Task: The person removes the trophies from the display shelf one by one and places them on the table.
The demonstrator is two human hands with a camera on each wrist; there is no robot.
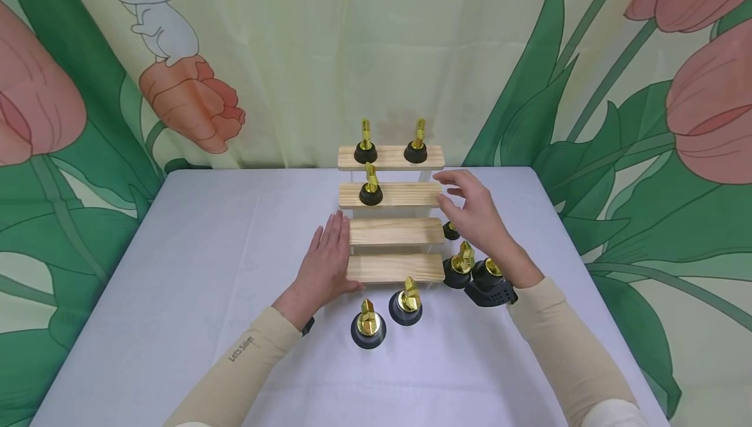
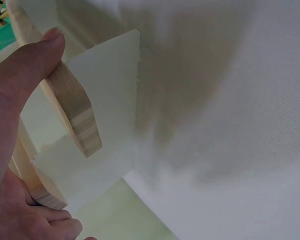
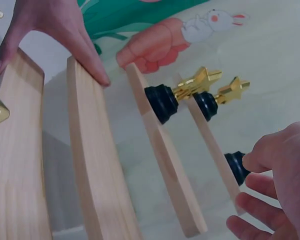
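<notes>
A tiered display stand with pale wooden steps (image 1: 396, 232) stands in the middle of the table. My left hand (image 1: 326, 260) lies with straight fingers along the left ends of its lower steps; in the left wrist view its thumb (image 2: 47, 52) rests on a step's edge. Beside the right end of the second step from the top, my right hand (image 1: 472, 211) has loosely bent fingers and holds nothing. One gold star trophy (image 1: 371, 185) on a black base stands on that step. Two more, a left trophy (image 1: 365, 143) and a right trophy (image 1: 417, 143), are on the top step.
Two gold trophies, one nearer (image 1: 368, 324) and one farther (image 1: 406, 303), stand on the white tablecloth before the stand. Several more, including a trophy (image 1: 459, 267), crowd its right side under my right forearm. A printed curtain (image 1: 411, 42) hangs behind the table.
</notes>
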